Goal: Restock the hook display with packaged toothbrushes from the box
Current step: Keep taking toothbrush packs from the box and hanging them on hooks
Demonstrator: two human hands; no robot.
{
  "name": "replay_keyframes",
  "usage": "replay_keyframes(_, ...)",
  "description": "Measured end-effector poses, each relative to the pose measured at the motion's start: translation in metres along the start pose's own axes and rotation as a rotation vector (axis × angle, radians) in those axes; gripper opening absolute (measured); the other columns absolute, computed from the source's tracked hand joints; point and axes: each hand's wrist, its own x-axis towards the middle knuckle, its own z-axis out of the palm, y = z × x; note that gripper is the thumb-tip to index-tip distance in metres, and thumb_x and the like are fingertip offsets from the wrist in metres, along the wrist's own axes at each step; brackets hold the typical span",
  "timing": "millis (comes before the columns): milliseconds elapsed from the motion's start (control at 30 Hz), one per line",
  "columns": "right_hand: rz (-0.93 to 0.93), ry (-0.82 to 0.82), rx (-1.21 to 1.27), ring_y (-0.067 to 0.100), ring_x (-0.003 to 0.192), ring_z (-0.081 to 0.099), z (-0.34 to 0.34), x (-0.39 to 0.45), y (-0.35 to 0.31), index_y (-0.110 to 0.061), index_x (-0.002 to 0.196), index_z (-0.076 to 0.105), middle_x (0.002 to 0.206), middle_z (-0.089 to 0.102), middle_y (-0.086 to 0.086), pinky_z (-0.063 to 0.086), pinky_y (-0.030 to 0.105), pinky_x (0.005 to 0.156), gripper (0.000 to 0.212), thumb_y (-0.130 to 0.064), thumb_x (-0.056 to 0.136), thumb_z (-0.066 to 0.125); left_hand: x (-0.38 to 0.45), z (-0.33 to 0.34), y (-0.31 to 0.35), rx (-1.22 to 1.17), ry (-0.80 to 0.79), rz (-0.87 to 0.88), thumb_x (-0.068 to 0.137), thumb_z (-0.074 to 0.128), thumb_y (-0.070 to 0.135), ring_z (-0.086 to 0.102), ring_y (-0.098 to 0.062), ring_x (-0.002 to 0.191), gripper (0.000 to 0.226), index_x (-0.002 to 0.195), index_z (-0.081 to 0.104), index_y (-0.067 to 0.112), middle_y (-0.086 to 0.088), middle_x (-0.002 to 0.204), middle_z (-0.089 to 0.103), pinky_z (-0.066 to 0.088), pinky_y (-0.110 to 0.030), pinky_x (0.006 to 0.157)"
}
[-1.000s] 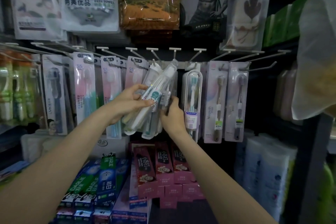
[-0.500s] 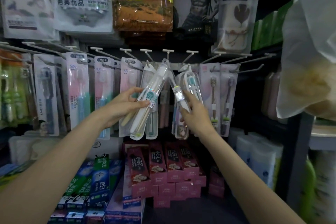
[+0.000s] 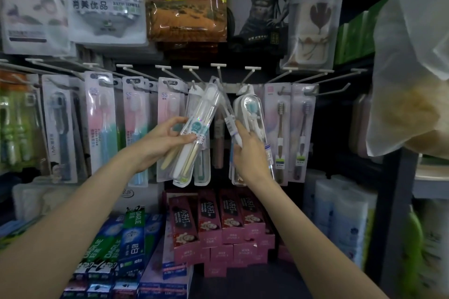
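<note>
At mid-frame our left hand (image 3: 160, 145) grips a clear white toothbrush pack (image 3: 196, 133), our right hand (image 3: 247, 150) holds a thin clear toothbrush pack (image 3: 232, 126), and next we think each must slip onto a white metal hook (image 3: 220, 75).

Your left hand (image 3: 158, 145) holds a clear toothbrush pack (image 3: 198, 133) tilted, its top up by the hooks (image 3: 218, 73), thumb and fingers pinching it at the label. Your right hand (image 3: 250, 150) grips another clear pack (image 3: 254, 119) with a teal-headed brush, hanging just beside the first. Pink and blue carded brushes (image 3: 132, 128) hang to your left, two brown-handled ones (image 3: 291, 133) to your right. Below sit dark red toothpaste boxes (image 3: 218, 221) and green and blue Darlie boxes (image 3: 121, 245). Packaged towels (image 3: 184, 0) hang above.
</note>
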Motion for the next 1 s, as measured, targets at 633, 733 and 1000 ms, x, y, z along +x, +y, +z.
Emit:
replay_keyframes(633, 0.028, -0.021, 0.027, 0.023, 0.130, 0.035, 0.013, -0.007, -0.003, -0.016, 0.148, 0.020, 0.141, 0.039, 0.011, 0.030, 0.021, 0.099, 0.061, 0.003, 0.094, 0.040, 0.003, 0.003, -0.007, -0.054, 0.001, 0.005, 0.076, 0.065, 0.020, 0.066, -0.013, 0.093, 0.053, 0.124, 0.043, 0.027, 0.003, 0.090, 0.074, 0.045, -0.034, 0.094)
replay_keyframes(733, 0.037, -0.033, 0.008, 0.025, 0.132, 0.032, 0.014, -0.003, -0.007, -0.015, 0.148, 0.019, 0.142, 0.037, 0.013, 0.030, 0.026, 0.104, 0.062, 0.005, 0.093, 0.040, 0.004, 0.005, -0.010, -0.076, 0.011, 0.006, 0.081, 0.063, 0.015, 0.065, -0.013, 0.092, 0.050, 0.125, 0.043, 0.025, 0.002, 0.090, 0.073, 0.045, -0.036, 0.095)
replay_keyframes(1000, 0.060, -0.020, 0.033, 0.026, 0.132, 0.034, 0.008, -0.003, -0.006, -0.016, 0.147, 0.022, 0.144, 0.035, 0.012, 0.033, 0.033, 0.106, 0.063, 0.007, 0.092, 0.040, 0.003, 0.002, -0.009, -0.028, 0.002, 0.029, 0.079, 0.063, 0.017, 0.068, -0.006, 0.084, 0.057, 0.130, 0.041, 0.022, 0.008, 0.086, 0.074, 0.047, -0.025, 0.081)
